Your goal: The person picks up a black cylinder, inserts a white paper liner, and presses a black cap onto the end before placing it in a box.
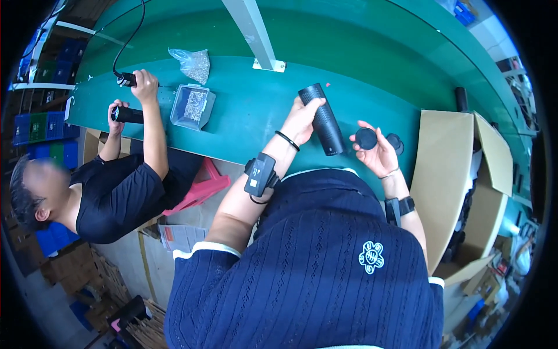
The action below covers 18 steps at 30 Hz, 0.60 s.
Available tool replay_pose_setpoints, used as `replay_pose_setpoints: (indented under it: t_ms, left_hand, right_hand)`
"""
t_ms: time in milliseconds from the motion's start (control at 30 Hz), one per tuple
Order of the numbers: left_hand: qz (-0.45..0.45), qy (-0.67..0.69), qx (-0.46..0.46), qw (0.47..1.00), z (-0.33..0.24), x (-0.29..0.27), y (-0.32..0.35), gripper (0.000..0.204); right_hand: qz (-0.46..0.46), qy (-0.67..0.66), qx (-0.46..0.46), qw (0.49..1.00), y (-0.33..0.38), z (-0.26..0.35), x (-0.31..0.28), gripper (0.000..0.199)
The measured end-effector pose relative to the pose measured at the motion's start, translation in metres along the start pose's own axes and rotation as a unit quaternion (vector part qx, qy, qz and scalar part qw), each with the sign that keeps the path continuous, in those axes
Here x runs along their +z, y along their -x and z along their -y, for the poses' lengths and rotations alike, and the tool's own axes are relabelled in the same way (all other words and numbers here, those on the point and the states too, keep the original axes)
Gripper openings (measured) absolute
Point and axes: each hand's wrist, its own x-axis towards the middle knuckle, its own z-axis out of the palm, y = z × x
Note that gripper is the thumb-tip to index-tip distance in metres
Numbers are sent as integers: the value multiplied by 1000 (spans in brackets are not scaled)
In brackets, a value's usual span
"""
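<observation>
Two hands work over the green workbench (244, 116). The left hand (302, 119) has its fingers wrapped around the upper part of a black textured cylinder (321, 119), which tilts above the bench edge. The right hand (376, 152), just right of the cylinder, pinches a round black cap (366, 138) between thumb and fingers, and a second black disc (395, 142) sits at its fingertips. By my reading, the cap is being readied for fitting to the cylinder's end, which calls for lining up the two. Right of the cylinder stands an open cardboard box (447, 174). Well left of it lie a clear tray of small parts (193, 106) and a plastic bag (195, 63), where a co-worker's hands (132, 96) hold another dark cylinder. A grey post (253, 32) rises behind; nothing blocks the hands.
</observation>
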Motion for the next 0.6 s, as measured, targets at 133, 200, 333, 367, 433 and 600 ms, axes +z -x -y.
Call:
replay_pose_setpoints:
  t_ms: [133, 200, 333, 367, 433, 600]
  left_hand:
    - [-26, -54, 3, 998, -2, 5, 7, 69]
    - [-40, -58, 3, 997, 1, 2, 6, 69]
    - [-28, -33, 2, 999, 7, -8, -2, 68]
    - [-28, -25, -2, 999, 8, -9, -2, 67]
    - [-22, -27, 0, 999, 7, -12, -1, 67]
    - [56, 0, 22, 998, -1, -13, 12, 55]
  right_hand:
    - [-5, -15, -3, 1000, 2, -2, -10, 48]
    - [-7, -17, -15, 1000, 2, -5, -6, 48]
    - [-16, -16, -10, 1000, 2, -6, -7, 49]
    - [-9, -17, -11, 1000, 2, -6, -6, 48]
    - [-2, -16, -13, 1000, 1, -6, -4, 48]
    - [18, -12, -24, 999, -2, -7, -3, 49]
